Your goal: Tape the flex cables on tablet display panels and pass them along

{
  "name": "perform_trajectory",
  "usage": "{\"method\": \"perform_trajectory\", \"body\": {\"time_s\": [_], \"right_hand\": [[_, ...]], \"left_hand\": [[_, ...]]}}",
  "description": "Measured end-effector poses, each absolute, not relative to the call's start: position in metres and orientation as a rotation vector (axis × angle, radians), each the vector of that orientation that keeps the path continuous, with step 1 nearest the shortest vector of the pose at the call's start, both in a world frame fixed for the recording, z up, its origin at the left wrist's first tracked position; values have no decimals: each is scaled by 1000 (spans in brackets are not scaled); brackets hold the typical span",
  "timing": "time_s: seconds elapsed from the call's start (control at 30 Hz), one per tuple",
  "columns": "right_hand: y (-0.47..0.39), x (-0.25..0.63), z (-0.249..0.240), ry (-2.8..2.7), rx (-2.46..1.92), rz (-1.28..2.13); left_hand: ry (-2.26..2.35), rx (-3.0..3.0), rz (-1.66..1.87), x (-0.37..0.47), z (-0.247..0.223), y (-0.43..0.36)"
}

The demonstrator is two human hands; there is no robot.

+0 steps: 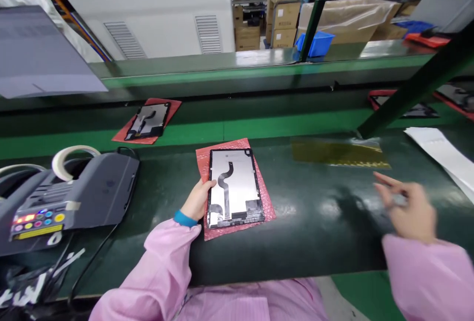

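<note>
Display panel (pixel 244 178): on red bubble wrap (pixel 266 202), likely for cushioning
Left hand (pixel 196 201): gripping its edge, likely steadying
Right hand (pixel 413 210): narrow, blurred; can't tell if holding anything

Silver-backed screen panel (pixel 234 182) with black ribbon cable (pixel 225 187), flat on pink bubble wrap (pixel 267 200).

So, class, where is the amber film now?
In the head view, the amber film lies right of centre on the bench, beyond the right hand, near the foot of the green post.
</note>
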State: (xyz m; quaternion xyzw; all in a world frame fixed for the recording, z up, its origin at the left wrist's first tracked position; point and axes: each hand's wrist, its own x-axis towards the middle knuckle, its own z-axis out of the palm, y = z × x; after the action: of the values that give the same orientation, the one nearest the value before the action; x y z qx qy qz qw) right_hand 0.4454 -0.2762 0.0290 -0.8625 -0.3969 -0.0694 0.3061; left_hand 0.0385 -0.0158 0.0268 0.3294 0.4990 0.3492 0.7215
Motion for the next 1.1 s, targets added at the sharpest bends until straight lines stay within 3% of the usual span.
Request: {"method": "perform_trajectory", "body": {"time_s": [0.1, 0.2, 0.47, 0.67, 0.77, 0.93, 1.1], "right_hand": [[-191, 442, 4, -1295, -2122, 54], [-146, 422, -16, -1469, -2127, 76], [-175, 357, -24, -1897, -1819, 23], [-184, 336, -4, -1298, -1672, 233], [-178, 324, 5, -1040, -1695, 428], [-151, 310, 8, -882, -1588, 632], [-132, 306, 9, -849, -1616, 778]], "left_hand": [[1113, 755, 802, 29, 21, -11], [1130, 789, 844, 22, 15, -11], [1160, 1071, 956, 25, -3, -7], [1163, 1428, 1056, 25, -4, -13], [1139, 1963, 1163, 23, 14, -21], [446, 2649, 730, 47, 44, -18], [183, 2801, 353, 87, 22, -8]]}}
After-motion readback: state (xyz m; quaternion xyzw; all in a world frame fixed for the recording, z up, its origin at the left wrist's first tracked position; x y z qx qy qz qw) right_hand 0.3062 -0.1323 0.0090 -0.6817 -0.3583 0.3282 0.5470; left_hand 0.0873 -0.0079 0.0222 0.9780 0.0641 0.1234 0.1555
